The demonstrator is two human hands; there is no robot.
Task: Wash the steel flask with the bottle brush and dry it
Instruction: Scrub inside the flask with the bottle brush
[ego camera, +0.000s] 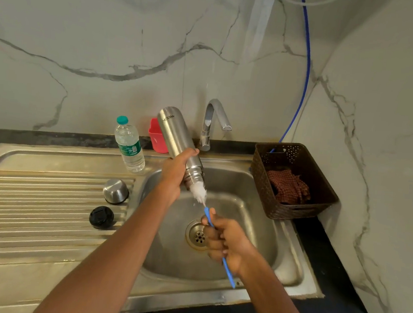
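While L hand (175, 171) grips inverted flask (180, 145) over sink (288, 262), R hand (227, 241) grips brush (227, 267) handle.

Tilted steel flask (175, 133) in left hand (176, 171), bottle brush (228, 272) in right hand (227, 241), above sink (255, 236)

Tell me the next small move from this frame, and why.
Probably push the bottle brush up into the steel flask for a scrubbing stroke. The left hand holds the flask tilted mouth-down over the sink, the right hand grips the blue handle, and the white bristles sit only partly inside the mouth.
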